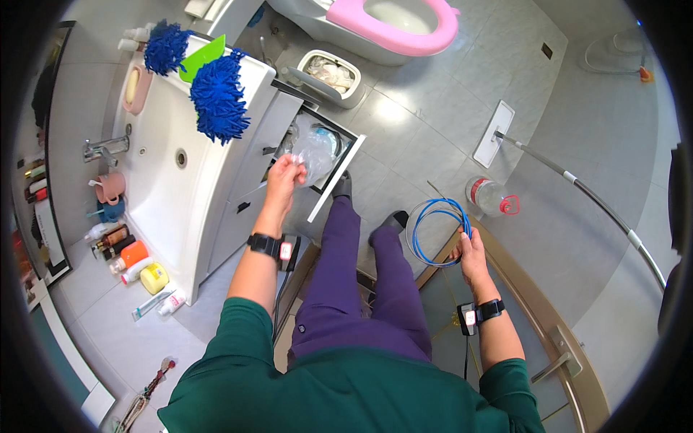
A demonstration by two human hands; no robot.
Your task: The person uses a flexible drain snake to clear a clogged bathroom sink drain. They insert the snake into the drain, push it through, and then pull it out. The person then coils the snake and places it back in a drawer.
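My left hand pinches the edge of a clear plastic bag over the pulled-out vanity drawer. Inside the drawer, under and beside the bag, lie more clear plastic and something dark and coiled that I cannot make out. Out to the right, my right hand is closed around a coil of blue cable, with a thin grey-metal length looped in it and one dark end poking up. The coil hangs in the air, apart from the drawer.
Left is a white sink with blue mop pads and a green piece on its edge. Behind the drawer stand a waste bin and a pink-seated toilet. To the right are a plastic bottle, flat mop and door.
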